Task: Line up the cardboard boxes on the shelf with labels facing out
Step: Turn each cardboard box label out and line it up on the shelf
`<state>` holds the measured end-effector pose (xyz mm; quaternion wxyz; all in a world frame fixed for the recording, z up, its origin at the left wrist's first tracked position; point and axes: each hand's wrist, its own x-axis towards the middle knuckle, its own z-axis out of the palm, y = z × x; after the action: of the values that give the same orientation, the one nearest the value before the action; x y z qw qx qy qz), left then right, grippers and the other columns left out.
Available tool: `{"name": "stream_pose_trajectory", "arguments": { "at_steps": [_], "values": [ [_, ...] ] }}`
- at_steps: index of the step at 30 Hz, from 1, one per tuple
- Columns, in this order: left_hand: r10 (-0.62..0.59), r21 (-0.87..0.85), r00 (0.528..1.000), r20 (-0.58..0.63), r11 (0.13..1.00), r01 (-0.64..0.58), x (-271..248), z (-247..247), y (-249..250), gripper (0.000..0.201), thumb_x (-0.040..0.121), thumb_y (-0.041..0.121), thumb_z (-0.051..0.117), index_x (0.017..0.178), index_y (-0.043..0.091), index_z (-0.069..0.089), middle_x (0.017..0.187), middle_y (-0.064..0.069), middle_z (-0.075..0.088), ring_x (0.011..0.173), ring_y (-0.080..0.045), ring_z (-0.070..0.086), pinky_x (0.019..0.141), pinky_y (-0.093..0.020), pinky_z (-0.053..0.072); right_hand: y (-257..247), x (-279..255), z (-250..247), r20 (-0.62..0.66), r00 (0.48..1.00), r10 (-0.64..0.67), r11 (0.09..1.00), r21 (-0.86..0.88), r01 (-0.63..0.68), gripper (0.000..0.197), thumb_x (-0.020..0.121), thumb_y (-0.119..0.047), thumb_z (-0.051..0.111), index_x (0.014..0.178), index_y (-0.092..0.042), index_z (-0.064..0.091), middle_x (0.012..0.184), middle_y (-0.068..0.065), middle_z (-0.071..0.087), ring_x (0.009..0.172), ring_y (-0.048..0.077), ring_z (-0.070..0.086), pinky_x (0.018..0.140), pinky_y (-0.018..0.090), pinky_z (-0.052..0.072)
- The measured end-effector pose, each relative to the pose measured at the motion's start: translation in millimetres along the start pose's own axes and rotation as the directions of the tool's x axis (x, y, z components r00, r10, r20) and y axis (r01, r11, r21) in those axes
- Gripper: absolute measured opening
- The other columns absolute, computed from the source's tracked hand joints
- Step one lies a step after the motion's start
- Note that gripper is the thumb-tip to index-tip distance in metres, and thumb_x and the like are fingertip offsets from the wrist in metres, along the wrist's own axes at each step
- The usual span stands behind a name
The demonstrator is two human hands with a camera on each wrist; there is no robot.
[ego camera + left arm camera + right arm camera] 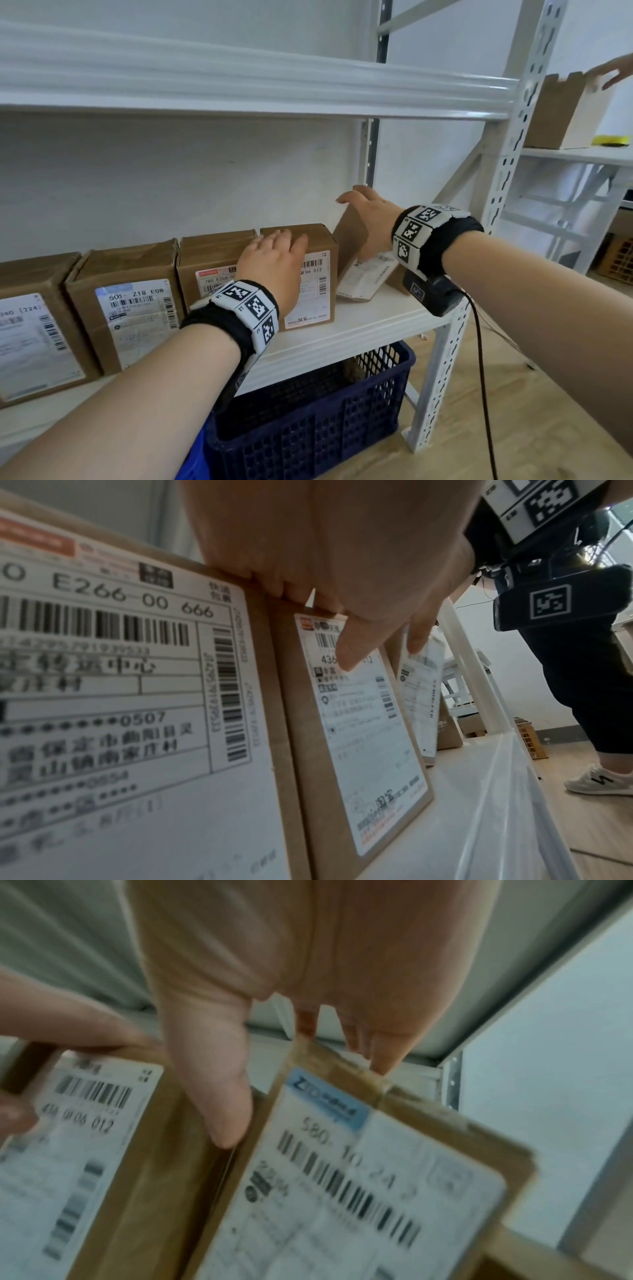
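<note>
Several cardboard boxes stand in a row on the white shelf (376,325) with their labels facing out, among them the 501-Z18 box (137,308) and the E266 box (120,696). My left hand (274,263) rests on top of the 012 box (318,294), fingers flat across its top and thumb hanging over the label (363,723). Right of it a further box (352,240) leans tilted, its 580 label (359,1191) turned toward me. My right hand (363,212) grips its top edge, the thumb (219,1096) down its left side and the fingers over the back.
The upper shelf (239,89) is close above my hands. The shelf's perforated post (455,342) stands just right of the tilted box. A dark blue crate (342,428) sits below. On the neighbouring rack another person's hand (616,72) touches a box (561,113). A black cable (479,377) hangs down.
</note>
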<state>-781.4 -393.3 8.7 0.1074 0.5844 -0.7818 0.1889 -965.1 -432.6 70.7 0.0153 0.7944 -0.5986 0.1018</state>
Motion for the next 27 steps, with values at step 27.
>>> {"name": "stream_pose_trajectory", "arguments": {
  "at_steps": [27],
  "values": [
    [-0.004,0.012,0.999,-0.047,1.0,0.005,-1.4,5.9,2.9,0.065,0.094,0.024,0.045,0.149,0.018,0.011,0.157,-0.009,0.016,0.145,-0.024,0.017,0.119,-0.035,0.008,7.3,21.4,59.2,-0.187,0.912,0.366,0.869,0.419,-0.263,0.068,0.073,-0.05,0.068,0.122,-0.013,0.039,0.119,0.013,0.045,0.09,0.026,0.054,0.071,0.032,0.048]
  ]
}}
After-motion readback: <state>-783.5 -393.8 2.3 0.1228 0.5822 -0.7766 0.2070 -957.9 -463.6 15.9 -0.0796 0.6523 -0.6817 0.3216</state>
